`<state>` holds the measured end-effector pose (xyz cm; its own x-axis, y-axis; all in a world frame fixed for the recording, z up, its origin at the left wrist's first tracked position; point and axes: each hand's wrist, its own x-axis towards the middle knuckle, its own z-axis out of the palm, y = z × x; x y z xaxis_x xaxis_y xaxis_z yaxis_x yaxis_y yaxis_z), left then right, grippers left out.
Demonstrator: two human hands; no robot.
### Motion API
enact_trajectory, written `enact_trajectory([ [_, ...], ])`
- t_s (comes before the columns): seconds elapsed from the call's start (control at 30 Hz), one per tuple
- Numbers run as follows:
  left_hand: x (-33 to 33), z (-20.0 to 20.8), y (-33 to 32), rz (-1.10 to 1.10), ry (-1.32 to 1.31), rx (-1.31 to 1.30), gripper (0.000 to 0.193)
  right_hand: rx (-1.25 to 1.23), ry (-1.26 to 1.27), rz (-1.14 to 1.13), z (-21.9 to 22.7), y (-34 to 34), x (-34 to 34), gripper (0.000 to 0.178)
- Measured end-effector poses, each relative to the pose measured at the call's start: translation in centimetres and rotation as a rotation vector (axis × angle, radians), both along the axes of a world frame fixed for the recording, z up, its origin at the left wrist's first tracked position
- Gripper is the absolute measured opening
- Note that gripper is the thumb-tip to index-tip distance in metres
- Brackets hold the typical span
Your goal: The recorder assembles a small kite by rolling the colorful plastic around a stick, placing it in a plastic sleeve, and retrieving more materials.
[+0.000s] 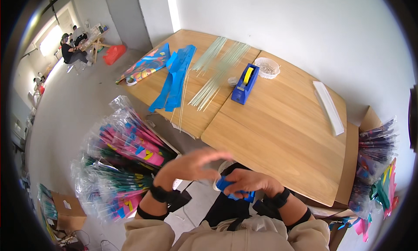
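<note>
The blue bundle (224, 184) is near six o'clock, below the worktop's (278, 133) near edge; blur hides whether it is film or cloth, but it looks light, soft and perhaps slippery, best pinched by a folded edge; the right hand (250, 181) curls round it, the left hand (191, 164), at its ten o'clock, is loosely spread, apparently empty; the tape dispenser (243, 92) stands at twelve

- Your wristbands (161, 193) are black.
- Your top (244, 235) is beige.
- The piece (223, 184) in your right hand (252, 181) is bright blue.
- The tape dispenser (240, 95) is deep blue, its roll (248, 75) yellow.
- The sticks (225, 68) are pale green.
- The printed sheet (150, 63) mixes red, blue, yellow.
</note>
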<state>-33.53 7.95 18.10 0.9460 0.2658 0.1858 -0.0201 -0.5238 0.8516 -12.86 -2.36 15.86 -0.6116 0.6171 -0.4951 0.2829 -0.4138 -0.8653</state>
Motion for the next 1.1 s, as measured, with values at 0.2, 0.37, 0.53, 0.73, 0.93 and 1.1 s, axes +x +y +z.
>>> enact_trajectory([
  [0.2,1.1,-6.9,-2.0,-0.504,0.37,-0.633,0.059,-0.012,0.066,0.256,-0.1,-0.2,0.6,0.022],
  [0.37,-0.3,-9.1,-3.6,-0.434,0.168,-0.536,0.041,-0.094,0.111,0.267,-0.2,-0.1,0.6,0.017],
  [0.53,-1.1,-8.6,-4.4,-0.347,0.139,-0.501,0.029,-0.097,0.137,0.302,-0.9,0.5,0.4,0.015],
  [0.73,-3.0,-5.9,-4.8,-0.326,0.051,-0.722,0.027,-0.124,0.232,0.285,-1.1,0.9,0.9,0.016],
  [0.93,-5.2,-2.5,-5.7,-0.105,0.31,-1.166,0.029,-0.155,0.379,0.261,-1.9,1.5,0.7,0.019],
  [1.1,-4.2,5.1,-5.2,0.124,0.37,-1.052,0.03,-0.136,0.558,0.338,-4.2,2.4,1.6,0.026],
])
